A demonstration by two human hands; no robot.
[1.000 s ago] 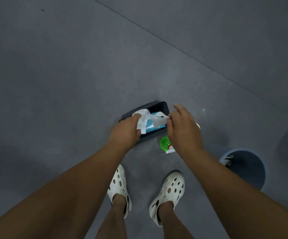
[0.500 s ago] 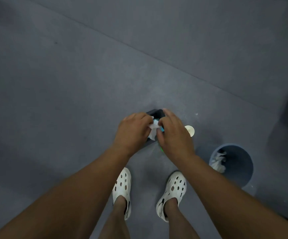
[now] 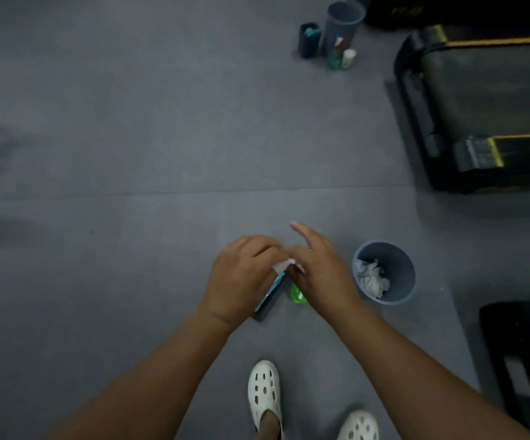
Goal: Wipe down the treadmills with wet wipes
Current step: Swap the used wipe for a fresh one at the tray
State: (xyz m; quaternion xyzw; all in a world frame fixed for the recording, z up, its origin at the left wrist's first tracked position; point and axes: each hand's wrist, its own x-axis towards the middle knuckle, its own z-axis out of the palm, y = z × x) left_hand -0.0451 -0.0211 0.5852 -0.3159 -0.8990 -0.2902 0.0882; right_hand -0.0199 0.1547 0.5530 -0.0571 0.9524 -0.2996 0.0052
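Over the dark wipe box (image 3: 268, 304), mostly hidden by them, the left hand (image 3: 244, 277) curled its fingers on a wet wipe (image 3: 281, 265) and the right hand (image 3: 320, 274) pinched its other end. From the hands, a bin (image 3: 400, 281) of crumpled wipes (image 3: 371, 277) stood at 3 o'clock and a treadmill (image 3: 485, 100) at 1 o'clock, its yellow marks too blurred to read.

Dim, flat, bluish light with weak shadows; motion blur softens the whole view, and the wide lens bends the edges.
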